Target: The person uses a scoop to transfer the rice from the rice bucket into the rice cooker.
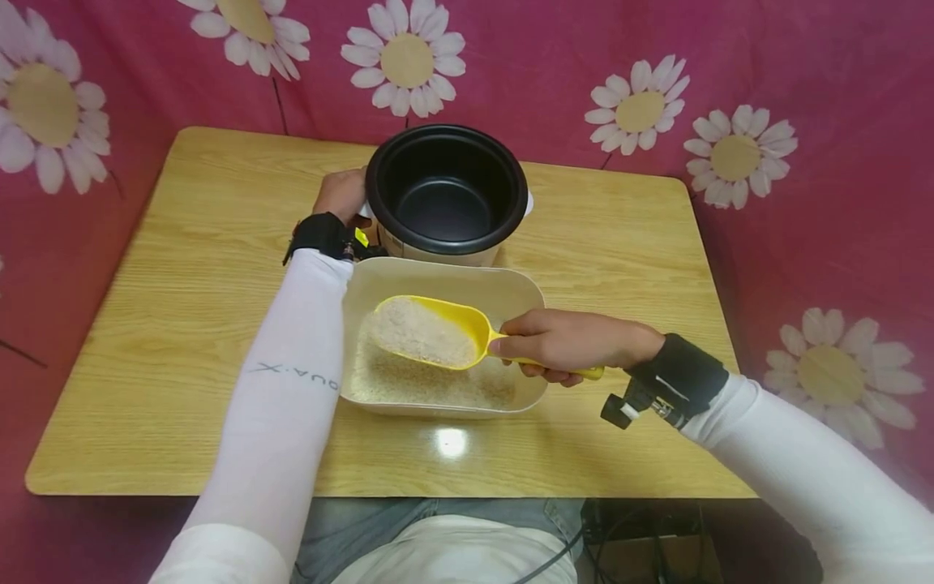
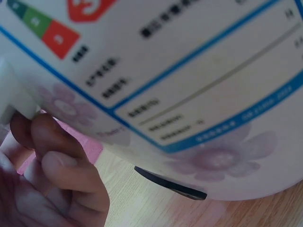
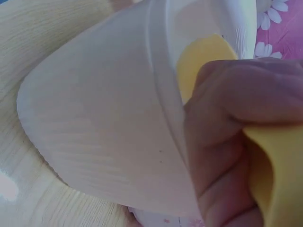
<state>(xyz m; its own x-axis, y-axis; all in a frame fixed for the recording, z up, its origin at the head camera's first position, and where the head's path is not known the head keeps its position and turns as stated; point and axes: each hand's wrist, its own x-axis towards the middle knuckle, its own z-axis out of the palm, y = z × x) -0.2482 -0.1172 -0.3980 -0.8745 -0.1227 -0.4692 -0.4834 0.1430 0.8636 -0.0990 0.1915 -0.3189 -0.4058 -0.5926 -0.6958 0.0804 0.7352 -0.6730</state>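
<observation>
My right hand [image 1: 558,345] grips the handle of a yellow scoop [image 1: 477,323], heaped with rice [image 1: 423,331]. The scoop is over a cream plastic bin [image 1: 445,412], which has more rice on its bottom. Behind the bin stands a rice cooker [image 1: 448,255] with a black inner pot [image 1: 448,203], lidless and with no rice visible inside. At the cooker's left side, my left hand [image 1: 341,196] holds its white side handle [image 2: 14,92] with curled fingers. A label and pale purple flowers cover the cooker's wall in the left wrist view.
A light wooden table [image 1: 219,268] carries everything. Pink cloth with white daisies [image 1: 525,81] hangs around its back and sides. The cooker stands near the table's back edge, directly behind the bin. Dark cables [image 1: 627,527] hang below the front edge at the right.
</observation>
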